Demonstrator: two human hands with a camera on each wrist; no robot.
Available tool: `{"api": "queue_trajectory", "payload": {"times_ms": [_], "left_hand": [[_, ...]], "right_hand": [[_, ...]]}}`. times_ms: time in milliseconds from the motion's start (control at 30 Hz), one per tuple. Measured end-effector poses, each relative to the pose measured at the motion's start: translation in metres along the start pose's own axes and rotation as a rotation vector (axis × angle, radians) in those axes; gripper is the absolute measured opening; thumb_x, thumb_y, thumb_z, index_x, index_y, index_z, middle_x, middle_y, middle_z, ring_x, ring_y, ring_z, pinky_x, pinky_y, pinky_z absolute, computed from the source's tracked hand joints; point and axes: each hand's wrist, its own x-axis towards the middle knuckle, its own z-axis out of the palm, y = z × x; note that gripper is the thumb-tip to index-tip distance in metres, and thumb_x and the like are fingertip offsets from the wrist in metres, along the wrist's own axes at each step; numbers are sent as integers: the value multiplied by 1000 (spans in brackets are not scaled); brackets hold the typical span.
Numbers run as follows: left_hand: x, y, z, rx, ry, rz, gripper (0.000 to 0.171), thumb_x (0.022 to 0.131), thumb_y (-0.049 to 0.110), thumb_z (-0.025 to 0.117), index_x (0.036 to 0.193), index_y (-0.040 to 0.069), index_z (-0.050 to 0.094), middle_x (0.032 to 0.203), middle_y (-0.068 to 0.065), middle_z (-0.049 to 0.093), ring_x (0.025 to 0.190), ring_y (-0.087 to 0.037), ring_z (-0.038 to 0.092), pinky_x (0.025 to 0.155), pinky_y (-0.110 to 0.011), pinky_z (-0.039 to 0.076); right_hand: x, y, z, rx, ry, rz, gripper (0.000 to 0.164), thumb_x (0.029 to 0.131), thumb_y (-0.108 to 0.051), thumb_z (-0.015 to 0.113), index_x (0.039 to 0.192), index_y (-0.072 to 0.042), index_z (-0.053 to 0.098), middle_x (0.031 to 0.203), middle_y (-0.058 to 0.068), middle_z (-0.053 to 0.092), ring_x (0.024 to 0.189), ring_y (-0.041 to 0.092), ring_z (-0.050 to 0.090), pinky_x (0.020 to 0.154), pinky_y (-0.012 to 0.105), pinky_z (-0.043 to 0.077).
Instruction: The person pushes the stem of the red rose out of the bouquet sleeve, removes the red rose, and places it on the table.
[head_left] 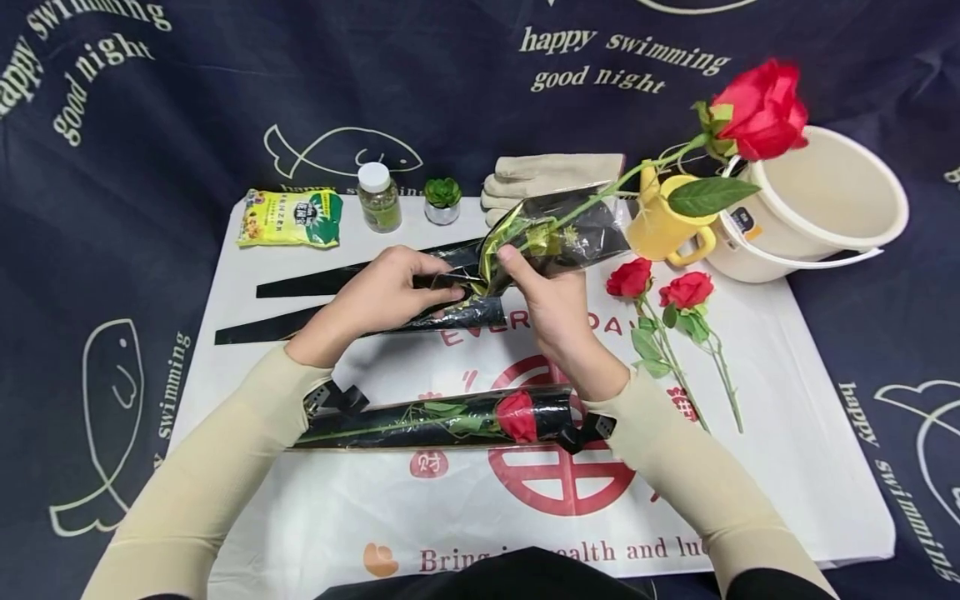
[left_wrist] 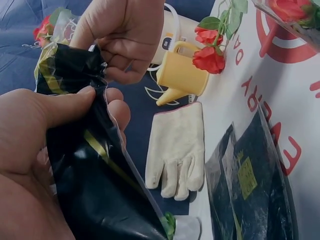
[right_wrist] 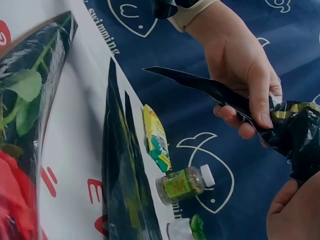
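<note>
A large red rose (head_left: 765, 108) stands out of the wide end of a black and clear flower sleeve (head_left: 588, 237) with gold print, its green stem running into it. My left hand (head_left: 393, 287) pinches the sleeve's narrower black part between thumb and fingers. Close by, my right hand (head_left: 558, 312) grips the sleeve at its gathered middle, thumb on top. In the left wrist view the black sleeve (left_wrist: 100, 160) is crumpled between both hands. Its pointed tail (right_wrist: 185, 82) sticks out past the left hand in the right wrist view. The stem's lower end is hidden.
Flat black sleeves (head_left: 262, 325) lie behind the hands. A wrapped rose (head_left: 517, 417) lies in front; two small roses (head_left: 686, 290) lie right. Along the back are a yellow packet (head_left: 288, 218), jar (head_left: 379, 200), succulent (head_left: 442, 200), gloves (head_left: 551, 171), yellow watering can (head_left: 667, 217) and white bucket (head_left: 772, 242).
</note>
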Motion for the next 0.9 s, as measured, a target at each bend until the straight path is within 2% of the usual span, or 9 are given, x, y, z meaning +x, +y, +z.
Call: {"api": "queue_trajectory", "payload": {"times_ms": [100,200,300,400,533,600,700,833,900], "left_hand": [[-2,-3,-1,-22,-9,-35,20,87,37,67,75,21,67,65,9,59,56,-9,50,58,-29,41],[-5,-8,-5,-55,-17,-63,24,85,41,68,73,20,66,62,7,55,54,-11,44,54,-29,38],[-9,-11,-10,-73,-19,-86,31,83,42,69,68,16,61,54,4,40,50,-12,33,50,-29,31],[-15,-11,-16,-89,-33,-115,28,84,38,70,71,14,61,53,4,43,48,-13,33,51,-28,30],[-22,1,-26,-163,-55,-179,17,86,25,69,80,9,65,58,0,62,51,-18,56,59,-27,39],[-24,8,-29,-187,-58,-189,13,87,19,69,84,7,67,62,-3,66,56,-21,62,63,-27,41],[-22,11,-32,-165,-69,-160,19,87,17,68,78,3,62,59,-5,62,50,-21,54,59,-27,37],[-19,-3,-32,-116,-85,-155,23,88,21,68,75,4,60,61,-6,60,48,-20,42,54,-30,33],[-17,-14,-31,-91,-99,-157,16,88,23,67,81,9,65,67,-3,63,53,-19,46,57,-31,36]], "right_hand": [[-1,0,-1,-6,26,35,55,78,-7,77,126,-10,51,121,14,55,108,24,54,88,36,45],[0,-2,-4,13,44,84,57,78,-8,77,127,-11,51,121,15,55,105,24,55,84,35,47],[4,-4,-8,71,52,123,57,78,-7,76,128,-12,50,121,14,54,102,23,56,82,34,47],[12,-10,-16,156,68,143,56,77,-5,77,126,-11,50,119,14,54,99,22,56,82,34,48],[21,-20,-32,251,67,157,59,76,1,76,127,-11,50,122,14,53,104,25,56,86,36,47],[24,-23,-39,291,54,170,61,75,5,75,128,-12,49,124,14,52,108,27,55,90,38,44],[26,-26,-46,347,46,190,61,76,6,74,129,-12,49,126,15,51,112,30,54,94,42,41],[25,-25,-49,355,57,177,56,78,4,73,128,-11,50,124,16,53,109,30,56,93,43,41],[24,-23,-49,324,61,161,57,78,3,73,127,-11,49,122,15,54,107,29,57,92,43,42]]}}
